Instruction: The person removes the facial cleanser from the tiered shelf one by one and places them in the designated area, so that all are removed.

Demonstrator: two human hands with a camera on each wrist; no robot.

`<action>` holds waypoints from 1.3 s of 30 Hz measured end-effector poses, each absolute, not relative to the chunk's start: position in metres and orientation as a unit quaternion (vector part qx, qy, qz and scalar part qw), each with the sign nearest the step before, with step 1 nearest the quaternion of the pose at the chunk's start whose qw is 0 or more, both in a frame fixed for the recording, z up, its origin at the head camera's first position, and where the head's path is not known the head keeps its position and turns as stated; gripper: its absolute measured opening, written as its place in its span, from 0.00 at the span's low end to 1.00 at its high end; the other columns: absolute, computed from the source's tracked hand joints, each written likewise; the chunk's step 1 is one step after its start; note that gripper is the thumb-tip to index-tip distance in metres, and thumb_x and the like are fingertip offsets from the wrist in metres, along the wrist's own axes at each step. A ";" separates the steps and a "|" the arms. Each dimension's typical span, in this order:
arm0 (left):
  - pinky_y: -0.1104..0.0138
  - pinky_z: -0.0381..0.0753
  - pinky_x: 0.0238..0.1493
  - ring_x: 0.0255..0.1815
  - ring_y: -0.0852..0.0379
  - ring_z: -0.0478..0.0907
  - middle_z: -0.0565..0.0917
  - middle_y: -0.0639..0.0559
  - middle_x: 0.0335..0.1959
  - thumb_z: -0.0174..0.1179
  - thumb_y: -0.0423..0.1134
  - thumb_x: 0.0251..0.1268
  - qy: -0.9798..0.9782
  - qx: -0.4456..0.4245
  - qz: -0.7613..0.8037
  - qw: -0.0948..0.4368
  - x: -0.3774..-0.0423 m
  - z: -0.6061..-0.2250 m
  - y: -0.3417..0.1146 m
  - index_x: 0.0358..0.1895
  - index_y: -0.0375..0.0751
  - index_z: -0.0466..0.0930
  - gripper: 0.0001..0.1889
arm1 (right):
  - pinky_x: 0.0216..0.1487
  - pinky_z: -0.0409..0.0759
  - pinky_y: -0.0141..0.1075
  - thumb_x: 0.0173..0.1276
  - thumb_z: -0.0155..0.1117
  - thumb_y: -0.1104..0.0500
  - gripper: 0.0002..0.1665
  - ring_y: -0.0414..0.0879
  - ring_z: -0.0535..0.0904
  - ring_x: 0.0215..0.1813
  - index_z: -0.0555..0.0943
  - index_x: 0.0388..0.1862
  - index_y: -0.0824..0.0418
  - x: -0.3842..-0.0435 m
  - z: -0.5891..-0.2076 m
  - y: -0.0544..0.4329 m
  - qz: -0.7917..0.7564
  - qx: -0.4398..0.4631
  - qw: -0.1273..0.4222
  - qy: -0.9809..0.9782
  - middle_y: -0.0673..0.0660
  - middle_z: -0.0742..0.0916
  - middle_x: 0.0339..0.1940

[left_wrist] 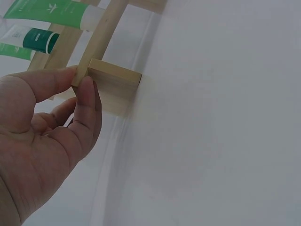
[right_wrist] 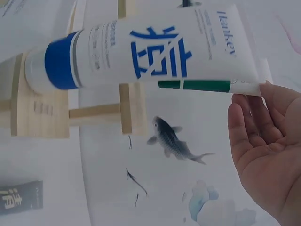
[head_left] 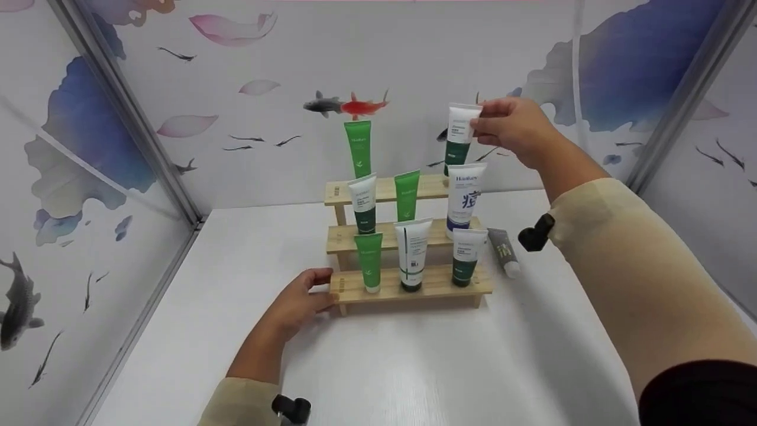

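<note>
In the head view my right hand [head_left: 514, 127] pinches the top edge of a white and dark green tube [head_left: 459, 139], upright at the right end of the top tier. Its base is hidden behind a white and blue tube [right_wrist: 155, 52], which fills much of the right wrist view. At the lower left, the thumb and fingers of my left hand [left_wrist: 51, 113] grip the end of the bottom tier of a wooden three-step rack [head_left: 432, 289]. A green tube [head_left: 358, 149] stands at the left of the top tier.
The middle tier also bears a white and green tube [head_left: 362, 204] and a green tube [head_left: 407, 195]. On the bottom tier stand a green tube [head_left: 370, 260], a white tube [head_left: 412, 254] and a white and green tube [head_left: 467, 257]. A grey tube [head_left: 502, 251] lies on the white table [head_left: 378, 367].
</note>
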State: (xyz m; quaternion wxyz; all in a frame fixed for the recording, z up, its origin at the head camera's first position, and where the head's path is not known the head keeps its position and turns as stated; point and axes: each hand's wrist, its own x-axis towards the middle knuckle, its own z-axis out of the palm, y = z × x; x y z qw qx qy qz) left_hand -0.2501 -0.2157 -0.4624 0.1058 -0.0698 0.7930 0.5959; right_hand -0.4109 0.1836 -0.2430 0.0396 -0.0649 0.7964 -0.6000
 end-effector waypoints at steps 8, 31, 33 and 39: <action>0.61 0.86 0.59 0.67 0.47 0.82 0.74 0.42 0.77 0.67 0.31 0.69 0.792 -0.066 0.599 0.100 -0.249 -0.462 -0.217 0.76 0.41 0.71 0.33 | 0.62 0.87 0.31 0.75 0.72 0.54 0.30 0.46 0.84 0.61 0.78 0.73 0.57 -0.406 -0.259 0.227 -0.653 -0.042 0.003 0.757 0.50 0.85 0.61; 0.61 0.86 0.61 0.66 0.48 0.82 0.74 0.43 0.76 0.67 0.31 0.70 0.792 -0.067 0.599 0.101 -0.249 -0.465 -0.216 0.76 0.42 0.71 0.32 | 0.79 0.76 0.47 0.80 0.63 0.42 0.42 0.51 0.78 0.72 0.64 0.85 0.56 -0.396 -0.349 0.310 -0.573 0.023 0.035 0.818 0.51 0.78 0.72; 0.61 0.86 0.61 0.66 0.48 0.82 0.74 0.43 0.77 0.67 0.31 0.70 0.793 -0.066 0.597 0.103 -0.249 -0.465 -0.216 0.76 0.42 0.71 0.32 | 0.79 0.76 0.46 0.80 0.63 0.41 0.44 0.52 0.78 0.73 0.63 0.86 0.57 -0.396 -0.357 0.314 -0.568 0.026 0.048 0.821 0.53 0.77 0.73; 0.61 0.87 0.60 0.66 0.47 0.82 0.74 0.43 0.76 0.66 0.31 0.71 0.792 -0.067 0.598 0.105 -0.250 -0.464 -0.215 0.76 0.43 0.71 0.31 | 0.79 0.75 0.46 0.81 0.63 0.43 0.45 0.54 0.75 0.76 0.59 0.88 0.57 -0.394 -0.380 0.322 -0.575 0.045 0.079 0.813 0.59 0.73 0.79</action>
